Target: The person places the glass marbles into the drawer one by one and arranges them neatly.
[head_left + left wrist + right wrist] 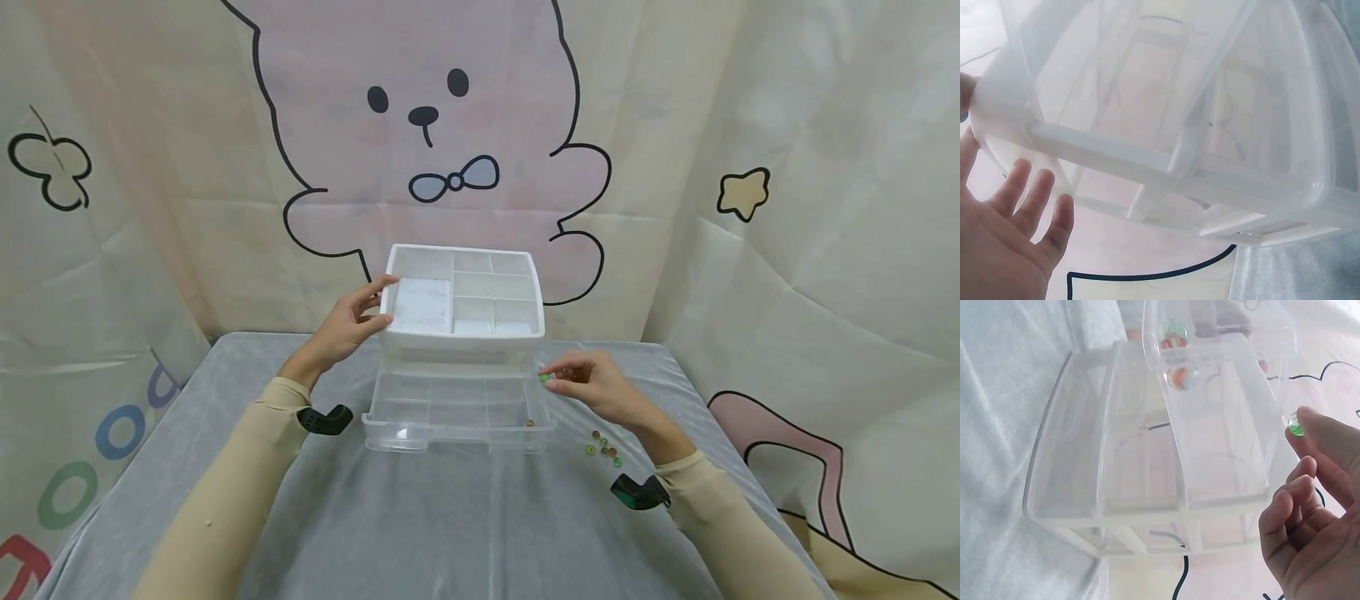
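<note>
Cream fabric, printed with a pink bear in a blue bow tie, forms the backdrop [645, 108] behind you and your work. Before it stretches the grey tablecloth [442, 525], spread over the table where you reach in with both arms. Your beige sleeves [217, 492] run in from the lower corners of the head view. Between them stands the translucent plastic drawer unit [1141, 444], its upper clear drawer [457, 438] pulled out toward you and split by thin dividers. Crowning the unit, the white compartment tray [422, 304] shows one large section at left and smaller ones at right. Your left hand [337, 329] is spread wide at the tray's left edge, thumb and forefinger apart and touching it, the other fingers loose alongside. Your right hand [603, 390] is held beside the unit's right side, its grip narrow, thumb and forefinger pinching something small. Black wrist cameras [325, 420] sit at both your cuffs. An orange-streaked marble [1183, 378] lies at the front right of the open drawer; whether the shapes beside it are more marbles or reflections, you cannot tell. Loose marbles [590, 450] cluster on the cloth below your right hand, while the green marble [1296, 424] rests between your right fingertips, just beside the drawer
</note>
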`<state>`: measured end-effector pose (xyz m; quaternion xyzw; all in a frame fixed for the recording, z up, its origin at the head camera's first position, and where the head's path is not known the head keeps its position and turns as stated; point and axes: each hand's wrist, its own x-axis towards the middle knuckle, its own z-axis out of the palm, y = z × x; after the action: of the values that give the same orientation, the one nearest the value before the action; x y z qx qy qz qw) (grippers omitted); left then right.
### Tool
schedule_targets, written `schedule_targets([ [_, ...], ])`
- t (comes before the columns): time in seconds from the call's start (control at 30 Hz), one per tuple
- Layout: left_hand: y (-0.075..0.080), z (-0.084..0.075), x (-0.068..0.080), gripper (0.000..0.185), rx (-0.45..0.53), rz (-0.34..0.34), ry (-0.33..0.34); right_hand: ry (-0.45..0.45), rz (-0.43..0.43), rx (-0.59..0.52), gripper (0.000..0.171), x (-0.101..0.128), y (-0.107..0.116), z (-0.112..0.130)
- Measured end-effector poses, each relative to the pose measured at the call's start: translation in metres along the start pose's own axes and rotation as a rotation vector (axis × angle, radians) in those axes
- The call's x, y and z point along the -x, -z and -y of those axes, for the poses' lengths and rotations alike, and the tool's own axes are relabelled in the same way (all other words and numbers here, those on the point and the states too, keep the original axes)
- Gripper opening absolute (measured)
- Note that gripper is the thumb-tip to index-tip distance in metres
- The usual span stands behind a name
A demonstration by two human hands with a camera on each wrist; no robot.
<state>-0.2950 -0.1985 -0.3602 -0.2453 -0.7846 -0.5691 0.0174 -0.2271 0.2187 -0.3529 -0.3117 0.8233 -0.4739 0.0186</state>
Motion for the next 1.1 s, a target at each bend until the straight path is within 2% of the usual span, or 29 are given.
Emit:
schedule_targets([
  [0.27, -0.001, 0.001, 0.0, 0.061, 0.013, -0.001, -0.011, 0.027, 0.038, -0.006, 0.018, -0.006, -0.007, 0.002],
  [0.8, 0.001, 0.001, -0.002, 0.061, 0.005, -0.003, -0.027, -0.051, 0.051, 0.007, 0.018, -0.017, -0.013, 0.007],
  [1.1, 0.0, 0.0, 0.001, 0.061, 0.0, 0.003, -0.016, -0.013, 0.07, 0.04, 0.016, -0.017, -0.016, 0.002],
])
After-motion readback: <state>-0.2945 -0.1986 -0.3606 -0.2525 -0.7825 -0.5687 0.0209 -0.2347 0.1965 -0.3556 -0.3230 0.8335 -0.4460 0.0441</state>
